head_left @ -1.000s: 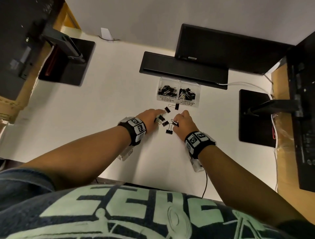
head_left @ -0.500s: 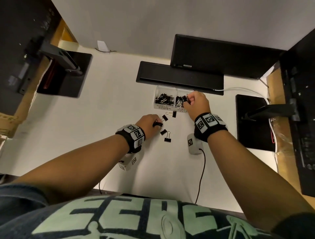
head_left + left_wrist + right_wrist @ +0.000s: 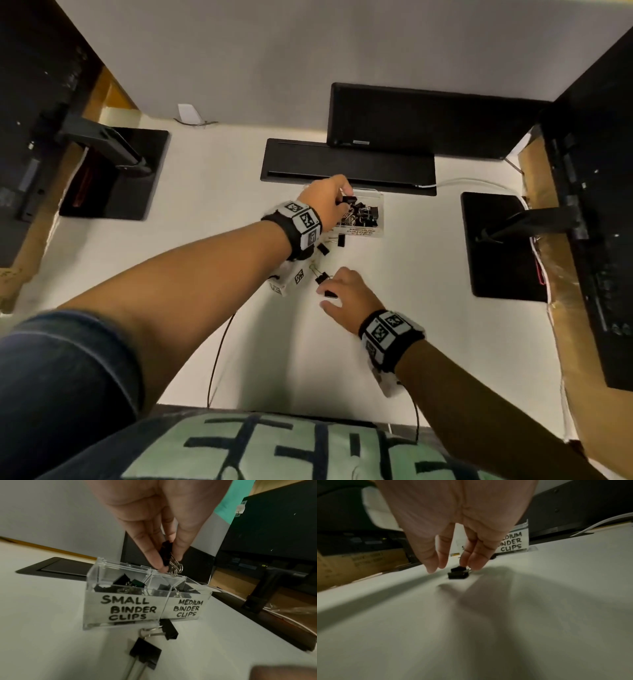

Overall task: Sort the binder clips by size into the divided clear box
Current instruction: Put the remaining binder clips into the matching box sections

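Observation:
The divided clear box (image 3: 363, 233) (image 3: 120, 605) (image 3: 511, 542) has a compartment labelled small and one labelled medium, and both hold black binder clips. My left hand (image 3: 344, 200) (image 3: 169, 562) hovers over the box near its divider and pinches a black binder clip (image 3: 349, 199) (image 3: 165, 553). My right hand (image 3: 325, 297) (image 3: 453, 568) reaches down with straight fingers over two loose clips (image 3: 329, 294) (image 3: 458, 573) on the table, its fingertips beside them. Two more loose clips (image 3: 340, 240) (image 3: 169, 630) lie just in front of the box.
A black bar-shaped base (image 3: 346, 164) and a dark monitor (image 3: 428, 120) stand right behind the box. Black monitor stand plates sit at the left (image 3: 113, 174) and right (image 3: 500, 246). A white cable (image 3: 472, 183) runs at the back right, and a thin black cable (image 3: 219, 353) trails near the front edge.
My left hand has gone from the loose clips up to the box, carrying a clip. My right hand has come back from the box to the loose clips on the table.

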{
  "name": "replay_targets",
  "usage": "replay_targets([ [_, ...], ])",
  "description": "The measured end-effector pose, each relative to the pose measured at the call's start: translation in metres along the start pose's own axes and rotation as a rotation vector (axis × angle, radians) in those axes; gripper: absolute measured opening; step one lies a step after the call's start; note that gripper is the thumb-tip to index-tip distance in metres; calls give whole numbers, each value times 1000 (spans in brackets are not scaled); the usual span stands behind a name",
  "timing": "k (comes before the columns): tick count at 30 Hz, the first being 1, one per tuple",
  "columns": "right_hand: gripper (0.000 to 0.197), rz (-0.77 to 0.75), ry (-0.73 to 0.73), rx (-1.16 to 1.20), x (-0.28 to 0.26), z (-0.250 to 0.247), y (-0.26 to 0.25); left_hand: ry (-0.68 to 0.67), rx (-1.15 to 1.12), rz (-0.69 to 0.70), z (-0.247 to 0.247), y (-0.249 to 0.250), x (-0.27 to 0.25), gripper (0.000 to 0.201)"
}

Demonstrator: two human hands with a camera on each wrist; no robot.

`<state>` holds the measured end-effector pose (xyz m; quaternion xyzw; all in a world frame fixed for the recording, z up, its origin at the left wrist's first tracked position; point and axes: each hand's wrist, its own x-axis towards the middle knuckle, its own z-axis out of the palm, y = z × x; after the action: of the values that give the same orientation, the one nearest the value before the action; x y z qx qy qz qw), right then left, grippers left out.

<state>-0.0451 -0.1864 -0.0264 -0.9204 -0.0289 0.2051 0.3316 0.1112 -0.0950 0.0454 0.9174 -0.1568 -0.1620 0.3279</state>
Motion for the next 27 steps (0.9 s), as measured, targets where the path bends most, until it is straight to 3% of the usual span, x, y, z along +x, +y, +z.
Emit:
replay_targets([
  [5, 20, 43, -20, -54, -6, 12, 5, -32, 10, -21, 18, 10, 11, 15],
  [8, 9, 94, 61, 47, -8, 10, 10, -18, -32, -46, 22, 10, 10, 17],
  [13, 13, 173, 236, 182, -9, -1, 20, -6, -95, 6, 15, 3, -2, 20],
  [17, 9, 299, 336, 358, -7, -12, 21, 65, -172, -47, 9, -9, -26, 12],
  [21, 12, 353, 407, 505, 8, -22, 16, -60, -25, -56, 23, -37, -54, 16],
  [23, 25, 333, 379, 470, 19, -28, 13, -127, 74, -17, 33, -50, -63, 29],
  [27, 46, 248, 218, 146, 42, -39, 4, -220, 239, 1, 47, -62, -64, 48],
])
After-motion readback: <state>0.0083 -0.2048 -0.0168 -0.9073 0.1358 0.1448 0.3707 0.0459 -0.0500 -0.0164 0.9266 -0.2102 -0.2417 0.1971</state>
